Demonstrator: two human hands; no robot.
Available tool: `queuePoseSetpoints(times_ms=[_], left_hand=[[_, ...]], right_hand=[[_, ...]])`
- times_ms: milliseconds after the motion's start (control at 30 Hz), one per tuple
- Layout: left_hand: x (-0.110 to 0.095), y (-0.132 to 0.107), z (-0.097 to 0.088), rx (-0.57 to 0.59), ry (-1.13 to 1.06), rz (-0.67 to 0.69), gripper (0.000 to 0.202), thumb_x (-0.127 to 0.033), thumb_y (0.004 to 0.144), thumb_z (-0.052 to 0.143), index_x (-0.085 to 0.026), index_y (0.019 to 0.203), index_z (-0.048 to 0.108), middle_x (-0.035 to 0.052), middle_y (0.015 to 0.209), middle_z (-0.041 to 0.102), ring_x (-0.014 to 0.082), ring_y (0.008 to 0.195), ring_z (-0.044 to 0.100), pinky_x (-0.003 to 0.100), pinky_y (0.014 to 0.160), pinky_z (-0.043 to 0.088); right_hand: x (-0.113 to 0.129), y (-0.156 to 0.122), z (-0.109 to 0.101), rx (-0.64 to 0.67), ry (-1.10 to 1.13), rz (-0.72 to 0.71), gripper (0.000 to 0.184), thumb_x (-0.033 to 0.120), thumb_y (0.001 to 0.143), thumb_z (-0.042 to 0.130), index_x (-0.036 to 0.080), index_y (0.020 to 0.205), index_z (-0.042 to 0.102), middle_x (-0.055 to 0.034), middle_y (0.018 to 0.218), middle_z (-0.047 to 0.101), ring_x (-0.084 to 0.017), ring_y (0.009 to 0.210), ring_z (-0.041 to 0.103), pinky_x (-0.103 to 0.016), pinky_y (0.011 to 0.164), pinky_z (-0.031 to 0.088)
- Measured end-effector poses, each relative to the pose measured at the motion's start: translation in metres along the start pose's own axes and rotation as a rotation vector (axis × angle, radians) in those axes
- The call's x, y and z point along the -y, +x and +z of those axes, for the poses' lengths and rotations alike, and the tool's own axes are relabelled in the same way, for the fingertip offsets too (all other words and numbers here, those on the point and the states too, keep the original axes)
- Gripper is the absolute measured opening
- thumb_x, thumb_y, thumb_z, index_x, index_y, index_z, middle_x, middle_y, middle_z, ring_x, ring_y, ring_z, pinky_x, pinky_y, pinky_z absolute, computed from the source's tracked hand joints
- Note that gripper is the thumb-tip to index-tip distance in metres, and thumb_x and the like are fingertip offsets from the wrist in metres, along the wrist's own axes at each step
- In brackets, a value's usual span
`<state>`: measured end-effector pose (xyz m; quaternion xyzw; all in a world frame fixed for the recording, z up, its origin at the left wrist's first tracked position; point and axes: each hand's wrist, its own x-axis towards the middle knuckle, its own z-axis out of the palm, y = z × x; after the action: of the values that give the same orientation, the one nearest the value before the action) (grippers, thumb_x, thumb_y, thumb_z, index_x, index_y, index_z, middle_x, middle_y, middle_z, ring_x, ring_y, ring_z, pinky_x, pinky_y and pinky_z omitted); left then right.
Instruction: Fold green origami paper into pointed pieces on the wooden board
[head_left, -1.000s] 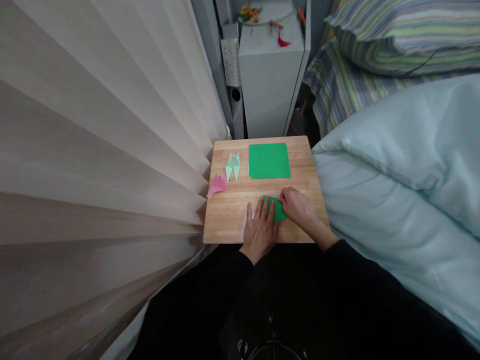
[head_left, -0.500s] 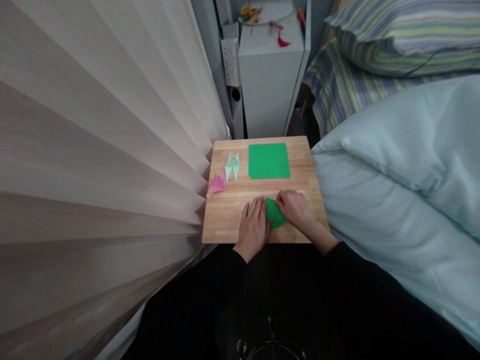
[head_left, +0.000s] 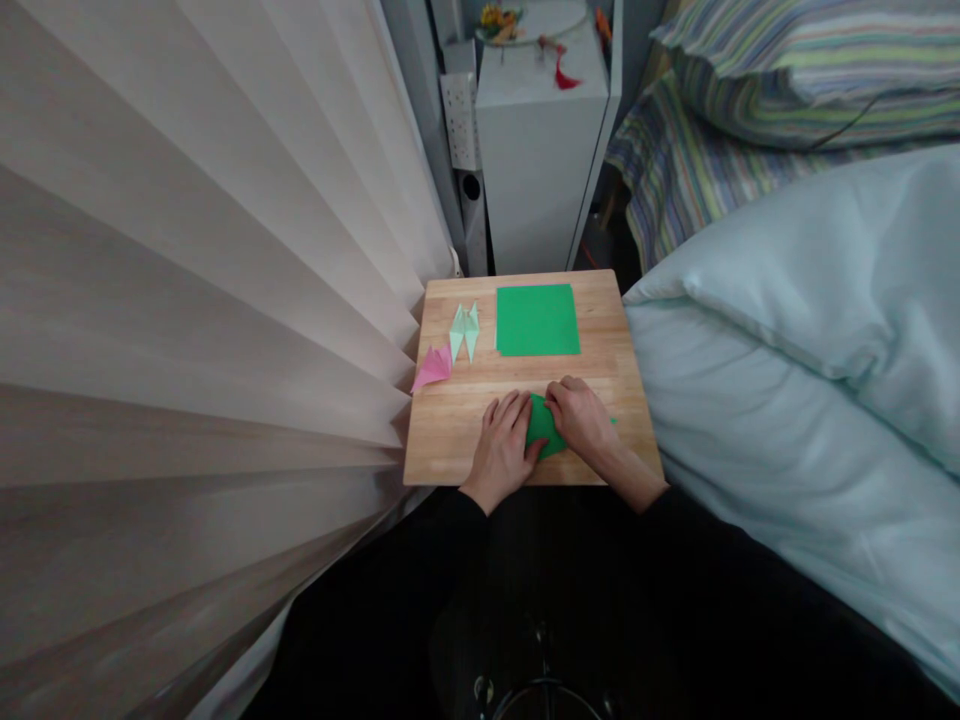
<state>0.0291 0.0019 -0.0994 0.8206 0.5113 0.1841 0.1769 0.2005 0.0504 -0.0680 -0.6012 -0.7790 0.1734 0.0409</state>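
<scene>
At lower centre, the flat left hand [head_left: 501, 448] rests on the left edge of a small folded green paper [head_left: 545, 430], and the curled right hand [head_left: 589, 420] meets its top edge, pinching or pressing, I cannot tell which. The right hand has edged leftward, baring a tip of the sheet beyond it, probably to work a fold against the pale wooden counter [head_left: 442, 440]. Farther up lies a flat rectangular green paper stack [head_left: 538, 320].

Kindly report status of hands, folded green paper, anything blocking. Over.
Left hand flat on folded green paper; right hand curled at its upper right. Paper on wooden table, partly hidden. Green sheets, pink origami, pale-green origami: none blocking.
</scene>
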Motion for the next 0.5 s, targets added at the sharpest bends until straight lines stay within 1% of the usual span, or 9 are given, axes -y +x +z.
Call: queuePoseSetpoints(times_ms=[200, 333, 500], left_hand=[[-0.0002, -0.0003, 0.0005, -0.010, 0.006, 0.003, 0.059, -0.032, 0.096, 0.066, -0.009, 0.148, 0.051, 0.0208, 0.156, 0.054, 0.0357, 0.150, 0.045, 0.058, 0.127, 0.030], [0.0003, -0.0008, 0.0015, -0.017, 0.019, 0.015, 0.059, -0.035, 0.098, 0.064, -0.008, 0.148, 0.051, 0.0215, 0.156, 0.054, 0.0356, 0.150, 0.045, 0.058, 0.127, 0.031], [-0.0009, -0.0025, 0.0040, -0.031, 0.053, 0.014, 0.058, -0.034, 0.100, 0.059, -0.008, 0.151, 0.048, 0.0215, 0.156, 0.054, 0.0348, 0.151, 0.044, 0.058, 0.128, 0.031]], right_hand=[[0.0012, -0.0003, 0.0012, -0.018, 0.014, 0.000, 0.021, 0.010, 0.102, 0.051, 0.010, 0.104, 0.072, -0.0165, 0.107, 0.071, -0.025, 0.100, 0.065, -0.031, 0.083, 0.045], [0.0005, 0.0015, 0.0001, -0.007, 0.034, 0.036, 0.018, 0.011, 0.100, 0.054, 0.010, 0.101, 0.072, -0.0143, 0.101, 0.074, -0.024, 0.093, 0.068, -0.031, 0.080, 0.046], [0.0021, 0.0027, -0.0006, 0.006, 0.039, 0.069, 0.019, 0.012, 0.102, 0.052, 0.011, 0.100, 0.071, -0.0137, 0.101, 0.076, -0.024, 0.094, 0.070, -0.030, 0.079, 0.046]])
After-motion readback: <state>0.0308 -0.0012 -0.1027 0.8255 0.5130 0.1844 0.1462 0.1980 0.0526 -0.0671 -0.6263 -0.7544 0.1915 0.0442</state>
